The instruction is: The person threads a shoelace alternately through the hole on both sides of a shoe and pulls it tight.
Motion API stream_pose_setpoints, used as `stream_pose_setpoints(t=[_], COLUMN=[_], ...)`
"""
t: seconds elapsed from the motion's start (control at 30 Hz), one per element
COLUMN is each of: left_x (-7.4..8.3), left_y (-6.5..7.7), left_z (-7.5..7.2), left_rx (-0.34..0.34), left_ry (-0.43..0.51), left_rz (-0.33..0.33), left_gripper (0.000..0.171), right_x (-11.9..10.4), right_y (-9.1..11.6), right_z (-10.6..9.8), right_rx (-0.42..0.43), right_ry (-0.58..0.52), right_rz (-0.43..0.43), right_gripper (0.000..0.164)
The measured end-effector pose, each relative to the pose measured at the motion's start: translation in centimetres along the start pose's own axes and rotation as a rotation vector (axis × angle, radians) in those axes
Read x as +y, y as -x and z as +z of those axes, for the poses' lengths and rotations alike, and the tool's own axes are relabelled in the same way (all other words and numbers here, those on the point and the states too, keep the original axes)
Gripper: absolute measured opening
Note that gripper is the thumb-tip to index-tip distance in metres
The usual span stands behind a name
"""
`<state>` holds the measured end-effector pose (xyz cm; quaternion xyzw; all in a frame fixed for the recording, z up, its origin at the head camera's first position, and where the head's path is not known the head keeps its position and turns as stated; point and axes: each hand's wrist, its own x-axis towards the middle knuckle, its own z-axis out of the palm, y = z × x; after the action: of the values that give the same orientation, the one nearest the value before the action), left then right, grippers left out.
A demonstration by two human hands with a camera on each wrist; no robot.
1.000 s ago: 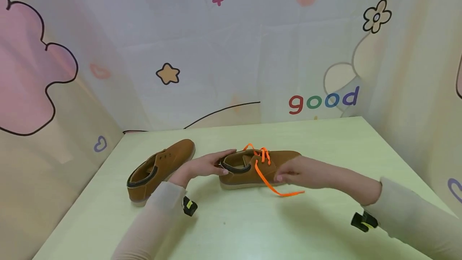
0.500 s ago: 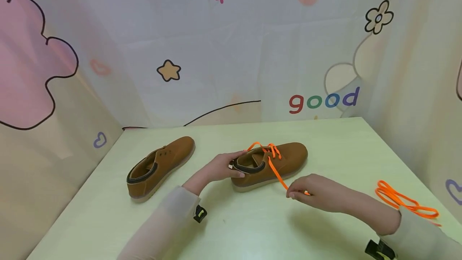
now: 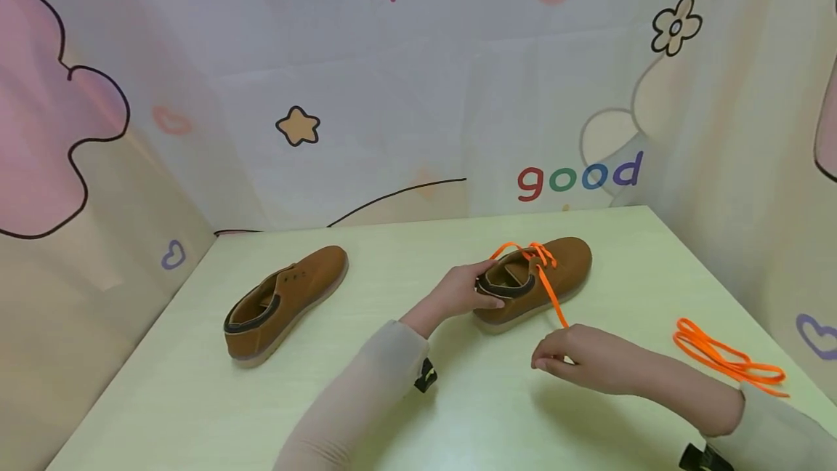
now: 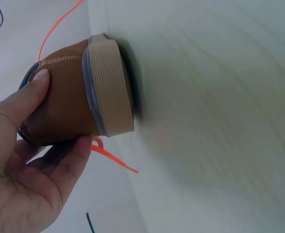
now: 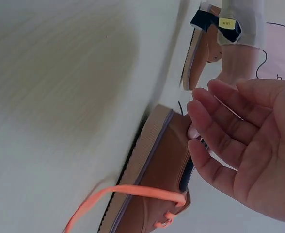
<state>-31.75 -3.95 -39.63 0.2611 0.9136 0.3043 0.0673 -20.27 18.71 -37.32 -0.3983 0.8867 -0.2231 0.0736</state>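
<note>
My left hand (image 3: 461,291) grips the heel of a brown low-cut shoe (image 3: 567,267), thumb on its near side and fingers on its far side. In the left wrist view, the heel (image 4: 67,97) sits between thumb and fingers, its ribbed pale sole (image 4: 112,87) showing. An orange shoelace (image 3: 552,295) runs through the eyelets, one loose end dropping behind my right hand (image 3: 588,358). That hand hovers in front of the shoe, fingers loosely bent around nothing. In the right wrist view, the lace (image 5: 128,189) hangs apart from its fingers.
A matching brown shoe (image 3: 288,304) without a lace stands at the left of the pale green table (image 3: 392,253). Near the table's right edge lies a folded orange shoelace (image 3: 726,358). A printed curtain (image 3: 392,93) hangs behind and at both sides.
My left hand has carried the shoe right and farther back, its toe turning away. My right hand has drawn back and right from the shoe, uncovering its toe and the folded lace.
</note>
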Motion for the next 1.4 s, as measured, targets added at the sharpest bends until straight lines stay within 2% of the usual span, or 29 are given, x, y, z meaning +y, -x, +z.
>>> stream_pose_setpoints(t=[0.2,0.47,0.7,1.0,1.1,1.2,1.3,1.4], left_x=[3.1,6.5,8.0,9.0,9.1,8.5,7.0,4.4], left_y=[-2.9,-6.3,-8.1,-9.4,-9.7,-9.3,-7.8,-4.5], left_z=[2.3,5.3,7.1,7.6,7.3,6.1,3.1,-1.4], left_rx=[0.066,0.125,0.166,0.225,0.216,0.167,0.112,0.103], left_ry=[-0.052,-0.076,-0.035,0.038,0.044,0.064,0.086,0.062], left_rz=[-0.010,-0.098,-0.177,-0.256,-0.241,-0.170,-0.106,-0.047], left_gripper=[0.071,0.072,0.070,0.067,0.068,0.076,0.087,0.093], right_x=[0.4,1.4,1.9,2.1,2.0,1.7,1.2,0.6], right_y=[1.1,2.5,3.6,3.6,3.4,3.1,2.6,2.2], right_z=[-0.3,0.1,0.9,0.4,0.0,-0.3,-0.6,-0.7], right_rx=[0.005,-0.045,-0.091,-0.100,-0.099,-0.106,-0.103,-0.097], right_ry=[0.009,-0.004,-0.009,0.006,0.013,0.006,0.001,-0.009], right_rz=[0.001,0.015,0.000,-0.036,-0.046,-0.036,-0.022,-0.001], right_gripper=[0.016,0.013,0.012,0.013,0.013,0.013,0.014,0.015])
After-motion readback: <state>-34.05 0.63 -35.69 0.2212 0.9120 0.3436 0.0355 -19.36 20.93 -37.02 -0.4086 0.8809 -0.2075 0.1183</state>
